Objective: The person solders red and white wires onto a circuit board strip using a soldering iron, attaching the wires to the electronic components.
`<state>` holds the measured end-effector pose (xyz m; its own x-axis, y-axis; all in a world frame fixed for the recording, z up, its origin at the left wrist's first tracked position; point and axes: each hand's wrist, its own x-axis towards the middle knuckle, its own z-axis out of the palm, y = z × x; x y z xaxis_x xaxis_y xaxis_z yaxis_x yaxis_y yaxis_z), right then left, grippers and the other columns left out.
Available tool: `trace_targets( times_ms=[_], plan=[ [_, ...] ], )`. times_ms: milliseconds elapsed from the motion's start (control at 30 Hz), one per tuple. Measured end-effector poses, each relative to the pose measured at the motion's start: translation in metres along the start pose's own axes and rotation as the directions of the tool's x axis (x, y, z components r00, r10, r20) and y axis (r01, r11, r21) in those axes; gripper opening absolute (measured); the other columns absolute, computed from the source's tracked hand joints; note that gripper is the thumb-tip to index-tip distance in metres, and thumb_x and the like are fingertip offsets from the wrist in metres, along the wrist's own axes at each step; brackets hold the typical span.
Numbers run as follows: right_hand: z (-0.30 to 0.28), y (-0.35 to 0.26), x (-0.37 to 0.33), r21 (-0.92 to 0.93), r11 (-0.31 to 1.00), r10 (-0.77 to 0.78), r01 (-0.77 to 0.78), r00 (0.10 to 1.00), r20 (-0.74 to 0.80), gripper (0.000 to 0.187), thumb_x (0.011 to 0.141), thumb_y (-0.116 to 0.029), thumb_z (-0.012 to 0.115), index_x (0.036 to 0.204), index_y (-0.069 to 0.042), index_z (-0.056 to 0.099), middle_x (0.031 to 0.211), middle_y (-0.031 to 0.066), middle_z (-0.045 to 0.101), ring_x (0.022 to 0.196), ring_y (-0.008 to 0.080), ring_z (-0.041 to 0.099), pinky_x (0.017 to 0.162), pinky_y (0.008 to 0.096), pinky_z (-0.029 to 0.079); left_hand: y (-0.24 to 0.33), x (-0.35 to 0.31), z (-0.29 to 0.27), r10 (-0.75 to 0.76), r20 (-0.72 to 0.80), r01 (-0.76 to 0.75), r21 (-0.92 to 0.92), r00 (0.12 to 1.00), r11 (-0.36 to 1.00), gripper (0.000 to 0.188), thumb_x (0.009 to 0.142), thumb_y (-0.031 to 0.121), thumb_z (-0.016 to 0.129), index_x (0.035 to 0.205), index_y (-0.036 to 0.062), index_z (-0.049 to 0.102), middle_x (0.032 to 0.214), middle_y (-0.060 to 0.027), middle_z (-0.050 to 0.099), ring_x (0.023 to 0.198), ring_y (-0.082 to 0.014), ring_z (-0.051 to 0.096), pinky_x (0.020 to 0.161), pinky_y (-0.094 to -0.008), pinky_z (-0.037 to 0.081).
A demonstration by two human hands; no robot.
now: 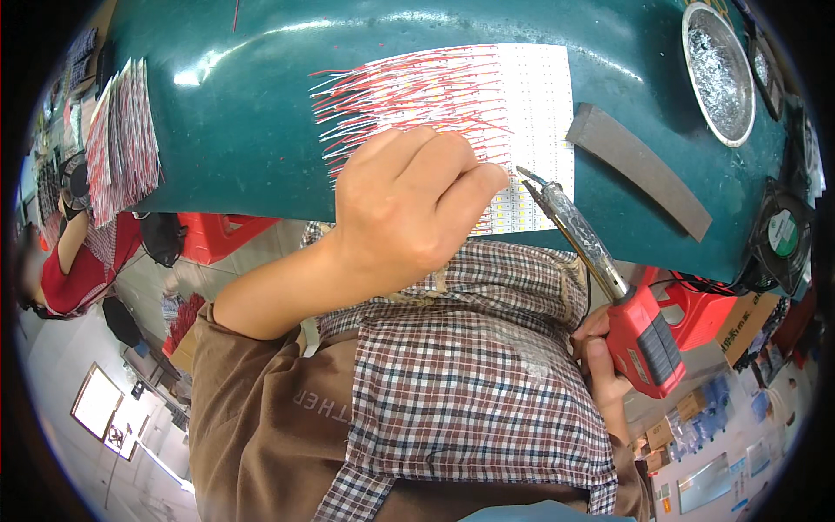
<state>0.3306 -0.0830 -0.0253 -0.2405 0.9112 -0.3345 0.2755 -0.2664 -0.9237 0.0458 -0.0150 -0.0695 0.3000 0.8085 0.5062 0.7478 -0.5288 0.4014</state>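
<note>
A white LED circuit board panel (pixel 539 96) lies on the green table, with rows of small yellow parts. Many thin red and white wires (pixel 409 87) cover its left part and stick out past its left edge. My left hand (pixel 413 200) is closed over the lower middle of the panel, thumb and forefinger pinched together; what they hold, if anything, is hidden. My right hand (pixel 600 357) grips a red-handled soldering iron (pixel 644 344). Its metal shaft slants up and left, and the tip sits over the panel just right of my left fingertips.
Right of the panel lies a curved-looking grey bar (pixel 639 170). A round metal bowl (pixel 751 113) of silvery bits stands at the far right, above a black fan (pixel 783 233). A wired panel stack (pixel 126 143) lies at the left, near another person in a red sleeve (pixel 74 270).
</note>
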Motion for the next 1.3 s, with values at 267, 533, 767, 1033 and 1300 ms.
trace_targets(
  times_ms=[267, 533, 767, 1033, 1300],
  plan=[
    [0.000, -0.006, 0.003, 0.024, 0.994, 0.104, -0.105, 0.994, 0.036, 0.021, 0.085, -0.017, 0.062, 0.086, 0.000, 0.051, 0.076, 0.0146, 0.057, 0.056, 0.0118, 0.046, 0.051, 0.0241, 0.036, 0.001, 0.000, -0.001, -0.011, 0.004, 0.010, 0.017, 1.000, 1.000, 0.022, 0.064, 0.004, 0.077, 0.084, 0.0040, 0.069, 0.065, -0.0026, 0.049, 0.055, -0.0169, 0.049, 0.047, -0.0296, 0.035],
    [0.000, -0.009, 0.002, 0.008, 0.995, 0.100, -0.100, 0.995, -0.001, 0.024, 0.085, -0.021, 0.062, 0.083, -0.001, 0.050, 0.076, 0.0137, 0.056, 0.055, 0.0113, 0.045, 0.050, 0.0242, 0.036, 0.002, 0.000, -0.001, -0.011, 0.009, 0.010, 0.029, 1.000, 1.000, 0.023, 0.062, 0.003, 0.076, 0.084, 0.0041, 0.069, 0.066, -0.0026, 0.050, 0.055, -0.0168, 0.049, 0.047, -0.0296, 0.035],
    [0.000, -0.009, 0.003, -0.016, 0.995, 0.095, -0.095, 0.995, 0.000, 0.026, 0.085, -0.023, 0.063, 0.082, -0.001, 0.050, 0.078, 0.0128, 0.056, 0.054, 0.0112, 0.044, 0.050, 0.0244, 0.035, 0.003, 0.000, -0.002, -0.016, 0.033, 0.014, 0.040, 0.999, 0.999, 0.025, 0.060, 0.002, 0.074, 0.085, 0.0053, 0.069, 0.067, -0.0024, 0.050, 0.057, -0.0170, 0.050, 0.048, -0.0296, 0.036],
    [0.001, -0.011, 0.001, 0.012, 0.995, 0.097, -0.097, 0.994, -0.041, 0.026, 0.085, -0.021, 0.063, 0.093, 0.001, 0.052, 0.079, 0.0129, 0.057, 0.059, 0.0141, 0.049, 0.054, 0.0261, 0.042, 0.007, 0.003, -0.008, -0.037, 0.059, 0.038, -0.013, 0.998, 0.999, 0.024, 0.062, 0.002, 0.075, 0.085, 0.0053, 0.068, 0.071, -0.0022, 0.053, 0.060, -0.0175, 0.051, 0.050, -0.0297, 0.037],
    [-0.007, -0.007, 0.001, 0.019, 0.998, 0.056, -0.057, 0.997, 0.060, 0.014, 0.086, -0.008, 0.060, 0.094, 0.003, 0.060, 0.082, 0.0115, 0.061, 0.074, 0.0210, 0.059, 0.070, 0.0344, 0.049, 0.007, 0.001, -0.005, -0.091, 0.100, 0.091, 0.000, 0.991, 0.996, 0.019, 0.064, 0.002, 0.075, 0.080, 0.0059, 0.065, 0.070, -0.0034, 0.053, 0.060, -0.0196, 0.051, 0.051, -0.0313, 0.038]
  ],
)
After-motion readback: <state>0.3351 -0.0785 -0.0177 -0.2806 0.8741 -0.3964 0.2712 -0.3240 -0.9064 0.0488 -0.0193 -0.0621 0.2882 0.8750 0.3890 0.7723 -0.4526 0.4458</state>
